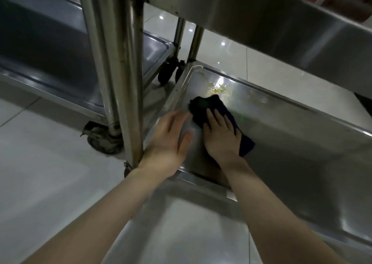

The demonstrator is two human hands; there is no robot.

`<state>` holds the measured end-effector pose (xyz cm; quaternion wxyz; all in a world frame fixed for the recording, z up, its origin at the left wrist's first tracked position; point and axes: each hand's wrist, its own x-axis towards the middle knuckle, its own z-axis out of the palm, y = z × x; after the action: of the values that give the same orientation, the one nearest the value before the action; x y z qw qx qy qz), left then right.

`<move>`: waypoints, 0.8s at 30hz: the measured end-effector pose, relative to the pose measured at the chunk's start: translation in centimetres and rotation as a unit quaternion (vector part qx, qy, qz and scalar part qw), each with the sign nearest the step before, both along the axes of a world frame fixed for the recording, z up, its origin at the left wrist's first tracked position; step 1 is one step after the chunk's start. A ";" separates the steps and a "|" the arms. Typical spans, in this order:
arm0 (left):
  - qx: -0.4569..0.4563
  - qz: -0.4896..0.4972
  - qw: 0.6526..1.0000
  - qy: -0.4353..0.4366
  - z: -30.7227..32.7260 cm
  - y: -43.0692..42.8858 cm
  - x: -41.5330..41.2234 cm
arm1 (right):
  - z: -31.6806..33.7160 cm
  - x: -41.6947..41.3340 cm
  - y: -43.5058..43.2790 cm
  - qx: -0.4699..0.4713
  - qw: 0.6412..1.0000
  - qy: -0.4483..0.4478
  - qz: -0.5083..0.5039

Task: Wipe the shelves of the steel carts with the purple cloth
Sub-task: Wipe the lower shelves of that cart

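Glossy pale floor tiles (40, 183) run under two steel carts, the neighbouring cart's shelf (50, 78) at the left and an upright post (124, 82) just beside the left hand (169, 141), which lies open, fingers straight, over the near corner of the bottom shelf (281, 143). To its right the purple cloth (203, 104), dark in this light, lies on that shelf under the right hand (221, 137), whose flat, straight fingers press it down. Yellowish residue (217, 89) sits just beyond the cloth, so the stroke would best push forward with firm, even pressure through that patch into the far corner.
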<state>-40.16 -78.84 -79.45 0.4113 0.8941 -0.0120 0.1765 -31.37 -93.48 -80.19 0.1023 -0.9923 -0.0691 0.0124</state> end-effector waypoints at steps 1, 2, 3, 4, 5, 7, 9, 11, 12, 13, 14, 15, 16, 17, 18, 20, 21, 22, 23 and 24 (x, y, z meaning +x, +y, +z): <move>-0.013 0.000 1.000 -0.008 0.0 0.0 0.0 | 0.0 0.3 2.0 -0.006 0.999 -0.002 0.048; -0.028 0.001 1.000 -0.015 0.1 0.0 0.0 | 0.1 0.3 3.6 -0.016 0.995 -0.002 0.098; -0.039 0.004 0.999 -0.019 0.1 0.0 0.0 | 0.3 -0.1 4.6 -0.026 0.989 0.004 0.145; -0.047 0.006 0.999 -0.020 0.2 0.0 -0.1 | 0.4 -0.8 4.9 -0.034 0.982 0.010 0.184; -0.052 0.007 0.998 -0.023 0.2 0.0 -0.1 | 0.4 -1.9 4.7 -0.037 0.976 0.009 0.217; -0.052 0.008 0.998 -0.031 0.1 0.0 -0.2 | 0.4 -5.1 3.1 -0.022 0.959 0.001 0.282; -0.032 0.004 0.999 -0.036 -0.1 0.1 -0.3 | 0.4 -7.4 1.1 0.010 0.941 0.029 0.337; -0.011 -0.003 0.999 -0.046 -0.1 0.1 -0.5 | 0.3 -7.3 0.1 0.007 0.933 0.039 0.359; -0.006 -0.001 0.999 -0.051 -0.1 0.0 -0.4 | 0.3 -6.5 0.1 -0.001 0.934 0.031 0.356; -0.009 0.004 0.999 -0.050 0.0 0.0 -0.4 | 0.3 -5.5 0.3 -0.002 0.938 0.021 0.346; -0.017 0.011 0.999 -0.043 0.1 0.0 -0.4 | 0.3 -4.3 0.9 0.008 0.943 0.007 0.333; -0.025 0.014 0.999 -0.033 0.2 0.0 -0.4 | 0.3 -2.9 1.5 0.019 0.947 -0.009 0.320; -0.027 0.012 0.999 -0.027 0.3 0.0 -0.5 | 0.1 -1.3 2.2 0.019 0.953 -0.018 0.303; -0.022 0.008 0.999 -0.024 0.3 0.0 -0.5 | 0.0 0.5 2.7 0.010 0.960 -0.019 0.278; -0.014 0.007 1.000 -0.023 0.3 0.0 -0.6 | 0.1 2.3 3.3 0.005 0.968 -0.017 0.249; 0.002 0.016 1.000 -0.014 0.3 0.0 -0.5 | 0.2 5.3 3.6 0.013 0.981 -0.022 0.194; 0.010 0.022 1.000 -0.008 0.3 -0.1 -0.4 | 0.3 6.3 3.3 0.016 0.984 -0.022 0.176; 0.021 0.028 0.999 -0.005 0.2 0.0 -0.2 | 0.4 6.9 2.7 0.015 0.987 -0.015 0.160; 0.036 0.031 0.999 -0.003 0.1 0.0 -0.1 | 0.4 7.1 1.8 0.012 0.990 -0.009 0.141; 0.053 0.032 0.998 -0.002 0.0 0.0 0.0 | 0.4 7.1 0.4 0.005 0.994 -0.009 0.113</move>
<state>-40.15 -78.84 -79.44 0.3575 0.9144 0.0063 0.1899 -24.31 -93.05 -79.84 0.1041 -0.9778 -0.1815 0.0142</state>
